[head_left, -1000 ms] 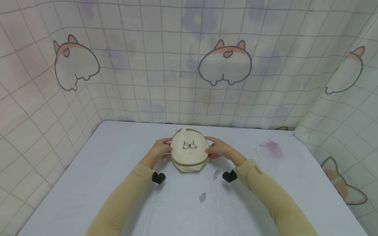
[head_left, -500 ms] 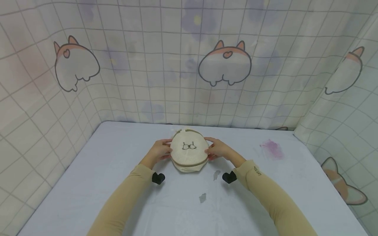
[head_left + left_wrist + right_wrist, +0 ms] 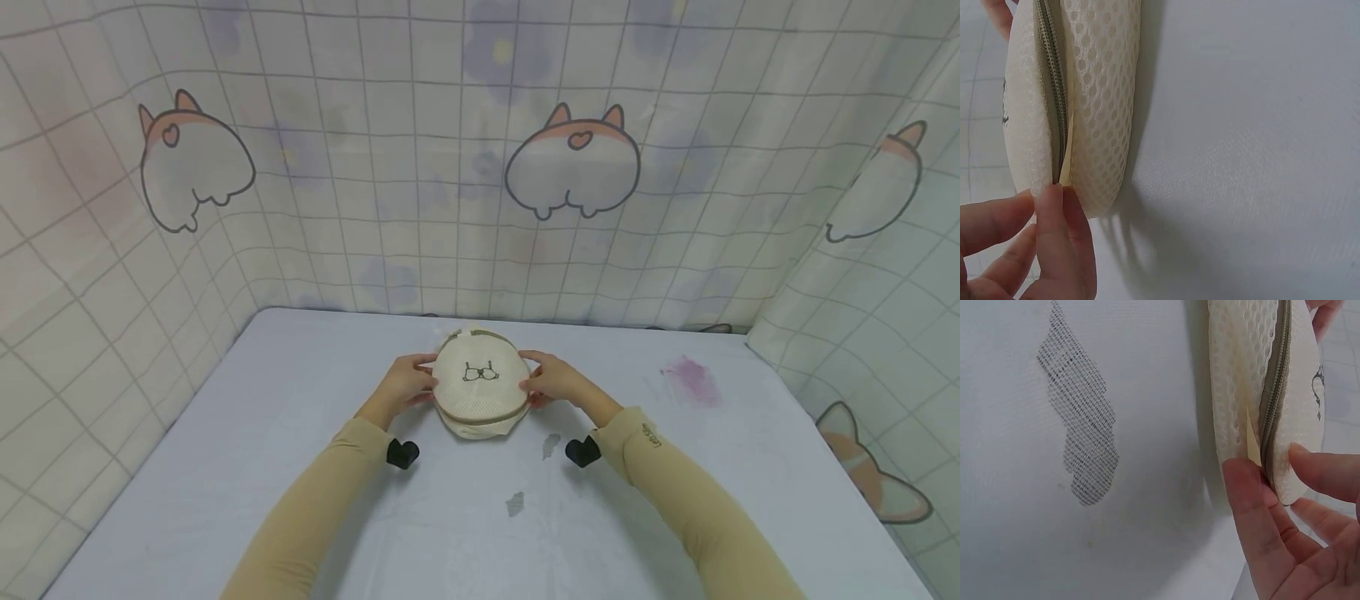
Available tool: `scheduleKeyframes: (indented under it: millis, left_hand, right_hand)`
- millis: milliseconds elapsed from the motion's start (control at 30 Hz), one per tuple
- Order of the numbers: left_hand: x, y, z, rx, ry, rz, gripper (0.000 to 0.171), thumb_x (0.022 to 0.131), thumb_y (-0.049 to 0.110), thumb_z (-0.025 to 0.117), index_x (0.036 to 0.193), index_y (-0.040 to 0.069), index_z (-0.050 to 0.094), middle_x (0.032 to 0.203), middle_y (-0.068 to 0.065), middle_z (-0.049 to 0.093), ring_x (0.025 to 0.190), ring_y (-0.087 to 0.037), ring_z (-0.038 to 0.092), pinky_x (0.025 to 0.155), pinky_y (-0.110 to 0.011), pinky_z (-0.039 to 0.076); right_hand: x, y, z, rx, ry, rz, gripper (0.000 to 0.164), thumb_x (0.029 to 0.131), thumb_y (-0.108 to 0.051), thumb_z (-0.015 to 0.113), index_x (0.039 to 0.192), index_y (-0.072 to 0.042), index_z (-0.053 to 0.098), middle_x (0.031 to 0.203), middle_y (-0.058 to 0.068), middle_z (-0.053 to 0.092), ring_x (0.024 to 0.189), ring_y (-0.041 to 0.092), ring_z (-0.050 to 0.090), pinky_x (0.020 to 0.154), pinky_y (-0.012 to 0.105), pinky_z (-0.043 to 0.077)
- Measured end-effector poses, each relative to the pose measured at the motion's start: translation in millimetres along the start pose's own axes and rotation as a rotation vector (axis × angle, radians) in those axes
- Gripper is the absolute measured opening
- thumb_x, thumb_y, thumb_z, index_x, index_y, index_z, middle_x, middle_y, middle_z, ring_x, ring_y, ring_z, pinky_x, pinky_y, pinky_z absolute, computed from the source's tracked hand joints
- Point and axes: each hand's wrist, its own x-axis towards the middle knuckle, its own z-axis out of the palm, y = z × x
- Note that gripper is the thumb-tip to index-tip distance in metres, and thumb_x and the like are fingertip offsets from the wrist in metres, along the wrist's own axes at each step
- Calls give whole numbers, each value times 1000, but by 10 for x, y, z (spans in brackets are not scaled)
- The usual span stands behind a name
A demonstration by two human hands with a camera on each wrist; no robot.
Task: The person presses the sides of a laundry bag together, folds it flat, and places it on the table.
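A round cream mesh laundry bag (image 3: pixel 481 392) with a small bra drawing on its top lies toward the back of the table. My left hand (image 3: pixel 405 383) holds its left side; in the left wrist view the fingertips pinch the edge beside the zipper (image 3: pixel 1054 81). On the opposite side my right hand (image 3: pixel 558 380) grips the edge, thumb (image 3: pixel 1325 475) on the top panel and fingers against the mesh side wall. The olive zipper runs around the side in both wrist views. What is inside the bag is hidden.
A pale cloth covers the table (image 3: pixel 315 350), with a pink stain (image 3: pixel 692 381) at right and grey patches (image 3: pixel 514 503) in front of the bag. Grid-patterned curtains (image 3: pixel 420 250) with dog drawings hang behind and at both sides.
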Motion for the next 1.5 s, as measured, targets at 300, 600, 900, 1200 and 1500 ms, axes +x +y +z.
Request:
scheduleKeyframes:
  millis: [300,600,900,1200,1500]
  left_hand:
    - [6,-7,-72,135,-7,62,53,98,-2,58,150,-1,48,135,-24,56,100,-25,64,83,-32,57]
    - [-103,53,-32,480,56,242,46,103,15,57,147,3,54,144,-20,57,129,-39,55,104,-51,47]
    - [-176,11,87,653,-57,322,58,102,17,61,154,1,42,161,-26,31,148,-44,30,120,-55,22]
    - [-231,68,145,854,-181,386,72,103,32,64,160,2,31,164,-32,11,146,-54,23,117,-63,25]
    - [-249,63,204,1028,-271,367,82,104,40,60,164,7,16,168,-26,1,148,-57,10,106,-77,28]
  right_hand:
    - [-65,-79,-16,-295,14,-66,65,102,-10,63,159,-3,33,111,18,65,81,22,66,76,34,58]
    - [-158,-151,87,-579,88,-184,58,102,-12,62,156,-3,41,150,30,43,135,45,47,111,55,40]
    - [-238,-206,188,-621,25,-261,59,103,-13,63,157,-5,40,162,27,27,143,45,37,114,56,35]
    - [-265,-221,196,-630,-108,-232,72,108,-38,52,163,-3,20,167,27,3,151,50,10,118,62,23]
    - [-253,-195,212,-676,-151,-219,80,107,-46,51,164,-4,13,168,26,-2,152,50,4,118,62,22]
